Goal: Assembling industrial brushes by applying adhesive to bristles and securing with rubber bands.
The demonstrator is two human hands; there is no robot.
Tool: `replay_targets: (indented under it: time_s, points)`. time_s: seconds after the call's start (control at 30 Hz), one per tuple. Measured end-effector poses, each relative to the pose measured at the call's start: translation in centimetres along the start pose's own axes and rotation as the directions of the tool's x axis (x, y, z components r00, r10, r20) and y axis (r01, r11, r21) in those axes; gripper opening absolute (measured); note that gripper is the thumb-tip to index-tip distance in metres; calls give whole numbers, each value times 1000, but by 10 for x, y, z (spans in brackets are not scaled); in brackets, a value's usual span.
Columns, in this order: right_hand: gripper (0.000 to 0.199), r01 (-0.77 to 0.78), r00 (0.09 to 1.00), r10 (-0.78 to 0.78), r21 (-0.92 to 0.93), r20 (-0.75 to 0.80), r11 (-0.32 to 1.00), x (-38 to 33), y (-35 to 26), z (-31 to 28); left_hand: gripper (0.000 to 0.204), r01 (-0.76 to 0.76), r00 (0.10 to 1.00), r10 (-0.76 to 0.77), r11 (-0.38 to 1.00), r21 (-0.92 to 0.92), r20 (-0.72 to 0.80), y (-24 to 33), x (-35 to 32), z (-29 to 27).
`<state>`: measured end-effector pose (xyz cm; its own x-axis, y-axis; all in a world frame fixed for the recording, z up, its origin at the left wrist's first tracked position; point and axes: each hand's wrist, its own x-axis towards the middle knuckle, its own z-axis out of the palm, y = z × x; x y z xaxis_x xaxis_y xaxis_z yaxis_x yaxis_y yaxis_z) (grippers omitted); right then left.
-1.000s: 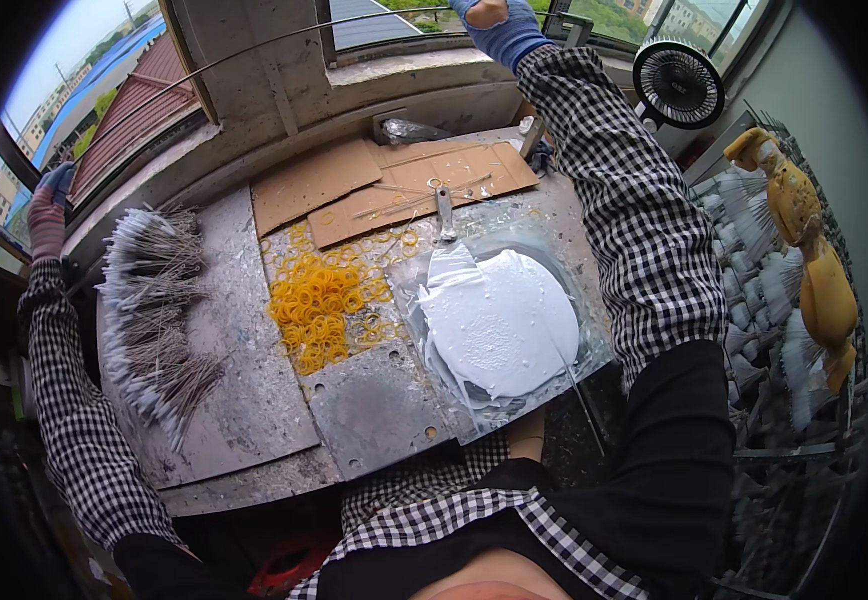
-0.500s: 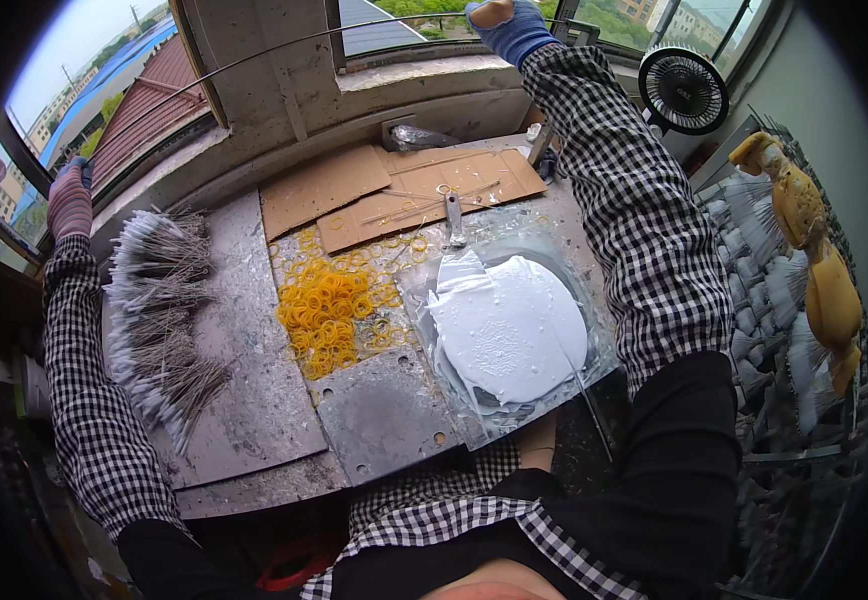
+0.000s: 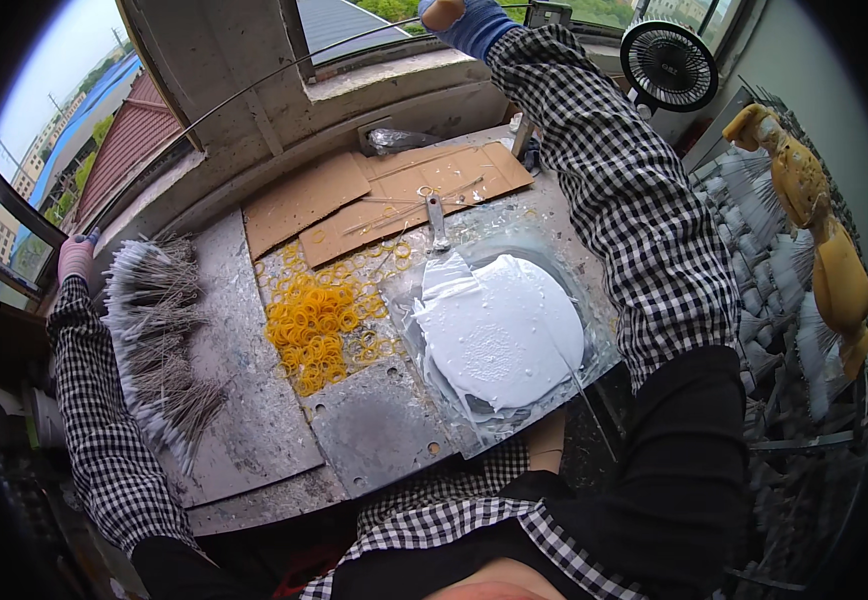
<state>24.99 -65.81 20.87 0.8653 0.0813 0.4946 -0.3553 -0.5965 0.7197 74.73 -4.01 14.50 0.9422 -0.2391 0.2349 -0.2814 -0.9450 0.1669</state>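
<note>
My hands are spread wide apart. My left hand [image 3: 76, 258], in a pinkish knit glove, is at the window frame on the left, just beyond the white-tipped bristle bundles [image 3: 134, 330]. My right hand [image 3: 469, 24], in a blue glove, is up by the far window, partly cut off by the upper edge. A thin dark bar [image 3: 329, 48] runs between them, in front of the windows; I cannot tell whether either hand is closed on it. Below, on the tabletop [image 3: 244, 440], yellow rings [image 3: 319, 325] lie heaped beside a round spread of white paste [image 3: 504, 330].
</note>
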Motion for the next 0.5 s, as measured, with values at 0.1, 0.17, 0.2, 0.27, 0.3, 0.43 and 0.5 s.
replay_targets:
  time_s: [0.1,0.17,0.2,0.27,0.3,0.43,0.5]
  points:
    - [15,-56,992,64,71,-107,996,-2,10,-15,44,16,985,-56,971,-238,-164,-8,46,-10]
    - [14,-43,971,60,78,-229,996,1,15,-7,48,55,929,-135,971,-233,-344,-3,76,-46]
    - [15,-37,957,60,88,-283,995,1,20,1,51,-28,890,-87,969,-245,-448,1,84,-66]
    - [16,-64,934,58,-5,-353,998,5,18,24,50,-35,830,-31,994,-107,-556,15,88,-101]
    - [17,-74,966,50,-86,-252,994,8,18,36,51,-140,911,49,971,-196,-410,18,76,-96]
    - [21,-143,978,169,192,-125,971,6,13,62,58,-98,995,98,989,-115,-9,26,-7,-3]
    - [21,-144,979,181,309,-94,940,1,7,54,66,81,988,-49,972,-219,148,20,-33,49]
